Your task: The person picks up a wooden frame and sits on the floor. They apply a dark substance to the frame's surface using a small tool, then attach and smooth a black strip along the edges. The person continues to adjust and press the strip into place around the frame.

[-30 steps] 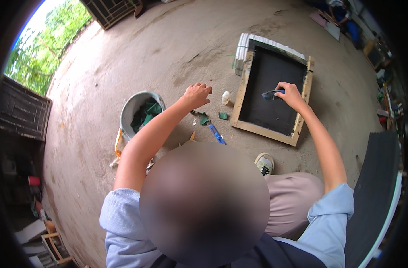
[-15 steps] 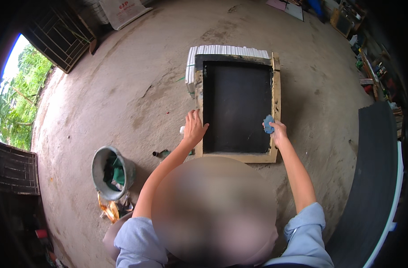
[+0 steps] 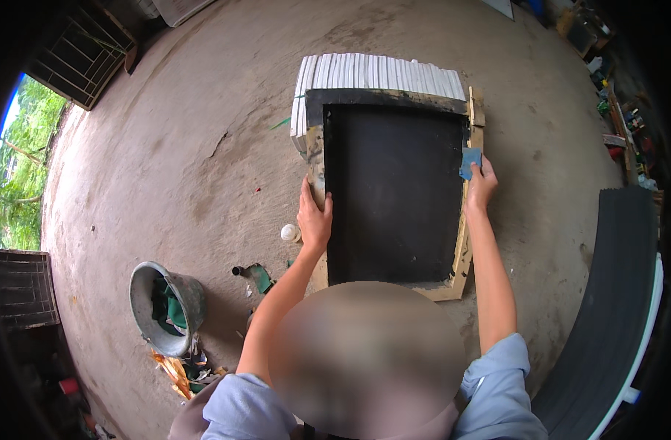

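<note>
A shallow rectangular black panel [image 3: 394, 191] with a pale, paint-marked wooden frame [image 3: 315, 158] lies before me, its far end at a stack of white slats [image 3: 379, 71]. My left hand [image 3: 315, 220] is closed over the left rail, thumb on the inner side and fingers along the outer side. At the right rail, my right hand [image 3: 480, 182] pinches a small, flat blue piece [image 3: 470, 163] against the inner edge. Whether that piece is cloth or sandpaper cannot be made out. A rounded blurred patch covers the frame's near left corner.
Left of the frame are a small white bottle [image 3: 290, 233], green scraps [image 3: 261, 279] and a grey bucket [image 3: 196, 293] holding green material. Crumpled wrappers [image 3: 175, 375] lie below the bucket. A long dark sheet [image 3: 607, 293] stretches along the right, with a shelf of clutter farther back.
My right hand has slid the blue piece farther up the right rail. My left hand has gone from resting at the left rail to wrapping it. The view has shifted closer.
</note>
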A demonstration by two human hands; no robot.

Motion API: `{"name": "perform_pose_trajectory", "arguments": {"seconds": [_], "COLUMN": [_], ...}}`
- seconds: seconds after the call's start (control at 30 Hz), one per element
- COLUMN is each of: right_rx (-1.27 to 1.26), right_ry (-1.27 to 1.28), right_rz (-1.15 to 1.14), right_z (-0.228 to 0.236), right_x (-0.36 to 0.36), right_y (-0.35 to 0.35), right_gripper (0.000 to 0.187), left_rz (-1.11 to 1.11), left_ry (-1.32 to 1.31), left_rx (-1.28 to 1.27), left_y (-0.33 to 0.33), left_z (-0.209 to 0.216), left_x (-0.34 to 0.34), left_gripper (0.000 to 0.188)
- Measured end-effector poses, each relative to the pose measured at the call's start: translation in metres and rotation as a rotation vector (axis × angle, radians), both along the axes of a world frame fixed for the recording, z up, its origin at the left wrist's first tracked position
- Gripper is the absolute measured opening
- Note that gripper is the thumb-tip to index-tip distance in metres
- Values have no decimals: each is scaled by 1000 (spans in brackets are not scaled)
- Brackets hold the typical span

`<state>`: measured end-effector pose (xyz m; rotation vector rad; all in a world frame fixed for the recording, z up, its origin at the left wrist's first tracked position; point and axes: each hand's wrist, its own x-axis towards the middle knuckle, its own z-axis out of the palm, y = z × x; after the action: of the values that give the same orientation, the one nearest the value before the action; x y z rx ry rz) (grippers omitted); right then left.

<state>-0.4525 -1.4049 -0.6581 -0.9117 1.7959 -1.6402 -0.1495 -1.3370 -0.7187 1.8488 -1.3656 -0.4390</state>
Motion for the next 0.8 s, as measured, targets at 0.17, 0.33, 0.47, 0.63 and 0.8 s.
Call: {"name": "perform_pose_trajectory", "arguments": {"seconds": [0.17,0.33,0.47,0.63,0.8], "right_rx": [69,-98,-266,-157,105], "right_ry": [698,1131,1206,1409,1272], "right_rz": [22,45,929,827,43], "right_z": [-5,-61,-65,-61,-45], "right_x": [25,55,147,74,80], "right_y": [-12,-21,48,46,-32], "right_gripper": [35,48,54,58,60], "left_rz": [12,-14,9,6,20], "left_ry": [77,140,200,248,253], "left_rx": [35,-20,-28,-49,-66], "left_y": [9,5,11,14,17], "left_z": [10,4,-3,3,7], "left_x": [1,-18,5,3,-13], "left_gripper": [62,57,53,50,47]}}
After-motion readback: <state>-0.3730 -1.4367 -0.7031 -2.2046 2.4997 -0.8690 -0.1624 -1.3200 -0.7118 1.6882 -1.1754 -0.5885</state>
